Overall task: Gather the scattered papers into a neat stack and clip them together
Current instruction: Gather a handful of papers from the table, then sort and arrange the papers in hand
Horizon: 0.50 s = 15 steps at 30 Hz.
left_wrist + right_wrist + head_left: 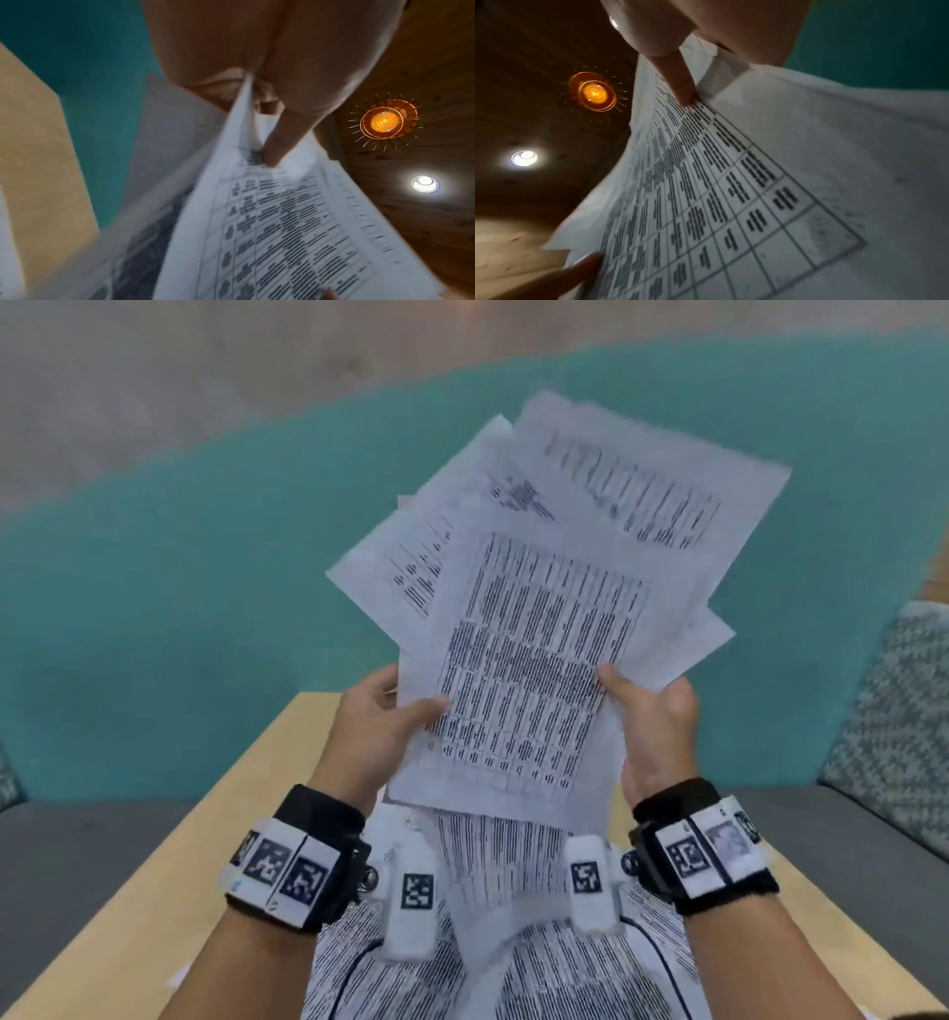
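I hold a fanned, uneven bunch of printed papers (539,618) up in the air above the wooden table (246,814). My left hand (382,716) pinches the bunch at its lower left edge, thumb on the front sheet. My right hand (652,706) pinches the lower right edge, thumb on the table-printed top sheet. The sheets splay out at different angles toward the top. In the left wrist view my thumb (280,142) presses on the top sheet (282,233). The right wrist view shows my right thumb (677,79) on the same sheet (731,182). No clip is in view.
A patterned garment (513,942) fills the near bottom of the head view. A teal surface (154,608) lies beyond the table. A patterned cushion (893,721) sits at the right. Ceiling lamps (383,121) show in both wrist views.
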Tool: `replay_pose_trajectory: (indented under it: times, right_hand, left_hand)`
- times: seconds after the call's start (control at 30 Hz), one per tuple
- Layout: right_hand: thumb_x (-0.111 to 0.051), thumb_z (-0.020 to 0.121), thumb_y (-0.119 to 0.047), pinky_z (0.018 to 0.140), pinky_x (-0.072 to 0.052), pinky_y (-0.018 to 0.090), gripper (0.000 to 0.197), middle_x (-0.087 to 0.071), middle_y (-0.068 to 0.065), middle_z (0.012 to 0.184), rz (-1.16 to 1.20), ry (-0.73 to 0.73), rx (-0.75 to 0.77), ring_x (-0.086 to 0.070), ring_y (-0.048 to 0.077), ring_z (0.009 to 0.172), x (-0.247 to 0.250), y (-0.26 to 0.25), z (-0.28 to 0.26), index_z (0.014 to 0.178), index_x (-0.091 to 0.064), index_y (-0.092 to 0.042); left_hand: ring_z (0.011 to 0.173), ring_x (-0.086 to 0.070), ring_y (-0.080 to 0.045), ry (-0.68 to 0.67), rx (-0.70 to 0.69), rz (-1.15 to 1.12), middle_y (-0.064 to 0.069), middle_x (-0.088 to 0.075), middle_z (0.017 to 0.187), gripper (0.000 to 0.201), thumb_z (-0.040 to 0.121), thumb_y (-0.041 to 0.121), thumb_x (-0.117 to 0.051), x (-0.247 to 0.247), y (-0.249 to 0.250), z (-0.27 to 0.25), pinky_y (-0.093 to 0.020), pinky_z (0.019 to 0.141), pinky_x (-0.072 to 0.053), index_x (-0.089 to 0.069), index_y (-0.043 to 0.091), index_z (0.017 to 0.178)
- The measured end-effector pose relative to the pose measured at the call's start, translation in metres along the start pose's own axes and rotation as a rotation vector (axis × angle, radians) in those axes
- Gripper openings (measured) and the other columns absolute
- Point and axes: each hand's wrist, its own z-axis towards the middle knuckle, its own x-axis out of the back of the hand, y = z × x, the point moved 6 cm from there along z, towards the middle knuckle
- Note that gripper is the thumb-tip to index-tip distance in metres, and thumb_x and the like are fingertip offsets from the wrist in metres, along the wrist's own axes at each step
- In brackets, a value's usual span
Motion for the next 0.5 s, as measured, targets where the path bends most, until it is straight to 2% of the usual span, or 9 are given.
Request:
replay_pose_trajectory:
  times: [0.03,0.1,0.23,0.3,0.33,0.37,0.43,0.47,0.5]
  right_hand:
    - [-0.072,0.091,-0.008,0.085,-0.046,0.018,0.02,-0.067,-0.009,0.1,0.006,-0.008,0.034,-0.063,0.001,0.092,-0.005,-0.004,-0.003,0.098,-0.059,-0.021]
    - [-0.07,0.093,-0.012,0.082,-0.044,0.015,0.033,-0.053,-0.017,0.085,0.03,-0.023,0.105,-0.053,-0.003,0.079,-0.013,-0.014,-0.009,0.082,-0.045,-0.03]
    - [-0.07,0.092,-0.011,0.072,-0.044,0.01,0.034,-0.056,-0.028,0.068,0.059,-0.052,0.112,-0.053,-0.011,0.066,-0.018,-0.002,-0.007,0.08,-0.045,-0.031]
    - [-0.069,0.093,-0.008,0.069,-0.041,0.012,0.035,-0.056,-0.03,0.063,0.009,-0.075,0.113,-0.05,-0.013,0.059,-0.02,0.008,-0.005,0.079,-0.044,-0.03]
    - [-0.068,0.094,-0.009,0.072,-0.041,0.014,0.032,-0.056,-0.031,0.067,-0.014,-0.088,0.1,-0.05,-0.014,0.062,-0.021,0.013,-0.004,0.082,-0.046,-0.029]
    - [-0.068,0.094,-0.01,0.08,-0.043,0.016,0.025,-0.06,-0.03,0.08,-0.024,-0.109,0.095,-0.053,-0.015,0.071,-0.023,0.019,-0.001,0.089,-0.05,-0.027]
    - [-0.067,0.094,-0.01,0.098,-0.045,0.024,0.02,-0.068,-0.016,0.109,-0.053,-0.127,0.081,-0.063,-0.003,0.101,-0.025,0.027,0.002,0.105,-0.058,-0.024]
    - [-0.067,0.094,-0.009,0.102,-0.046,0.029,0.02,-0.07,-0.009,0.115,-0.067,-0.136,0.074,-0.064,0.006,0.109,-0.026,0.029,0.003,0.105,-0.061,-0.024]
    - [-0.067,0.094,-0.008,0.102,-0.047,0.032,0.02,-0.071,-0.006,0.114,-0.081,-0.149,0.067,-0.065,0.01,0.109,-0.028,0.03,0.004,0.101,-0.061,-0.025]
  left_hand:
    - [0.097,-0.076,-0.018,0.05,-0.033,-0.032,0.0,-0.08,0.102,0.025,0.09,0.0,-0.07,0.005,-0.003,0.002,-0.03,0.084,-0.061,-0.072,0.015,0.11]
    - [0.095,-0.074,-0.012,0.105,-0.082,-0.045,0.003,-0.08,0.101,0.023,0.09,0.0,-0.071,0.008,-0.002,0.003,-0.024,0.082,-0.057,-0.072,0.016,0.107]
    - [0.108,-0.067,-0.019,0.116,-0.015,-0.082,0.0,-0.073,0.11,0.026,0.088,0.015,-0.076,0.007,-0.015,0.009,-0.035,0.099,-0.05,-0.06,0.015,0.109]
    - [0.11,-0.062,-0.019,0.171,0.065,-0.057,-0.001,-0.065,0.115,0.045,0.082,0.033,-0.083,0.009,-0.025,0.012,-0.041,0.104,-0.045,-0.057,0.01,0.111]
    - [0.111,-0.064,-0.019,0.151,0.064,-0.048,-0.002,-0.069,0.117,0.05,0.079,0.036,-0.084,0.007,-0.03,0.014,-0.043,0.106,-0.045,-0.06,0.008,0.112]
    - [0.108,-0.069,-0.015,0.138,0.075,-0.069,0.0,-0.074,0.112,0.041,0.082,0.031,-0.083,0.005,-0.036,0.015,-0.04,0.105,-0.047,-0.064,0.008,0.11]
    - [0.083,-0.069,0.007,0.136,0.109,-0.053,0.017,-0.076,0.085,0.012,0.091,0.016,-0.074,0.002,-0.044,0.015,-0.022,0.087,-0.049,-0.063,0.019,0.092]
    - [0.073,-0.067,0.011,0.144,0.104,-0.028,0.021,-0.073,0.076,0.016,0.093,0.014,-0.071,0.001,-0.043,0.013,-0.016,0.075,-0.047,-0.059,0.023,0.087]
    - [0.073,-0.067,0.008,0.15,0.11,-0.023,0.02,-0.072,0.075,0.017,0.094,0.015,-0.071,0.001,-0.045,0.013,-0.015,0.067,-0.044,-0.059,0.024,0.086]
